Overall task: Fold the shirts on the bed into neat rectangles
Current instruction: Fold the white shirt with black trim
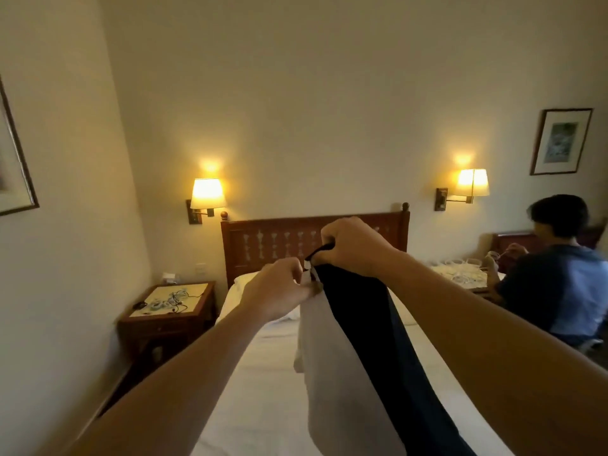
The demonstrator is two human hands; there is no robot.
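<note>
I hold two garments up in the air over the bed (263,383). A white shirt (332,373) hangs from my left hand (279,287), which pinches its top edge. Beside it, to the right, hangs a black shirt (371,340) with a dark blue part along its right side. My right hand (348,245) grips the black shirt's top edge, a little higher than my left hand. The two hands are close together. Both shirts drape down to the bottom of the frame and hide the middle of the bed.
The bed has white sheets, a pillow (243,281) and a wooden headboard (279,241). A nightstand (171,311) with cables stands at the left. Two lit wall lamps (207,195) flank the headboard. A person (556,278) sits at the right beside another bed.
</note>
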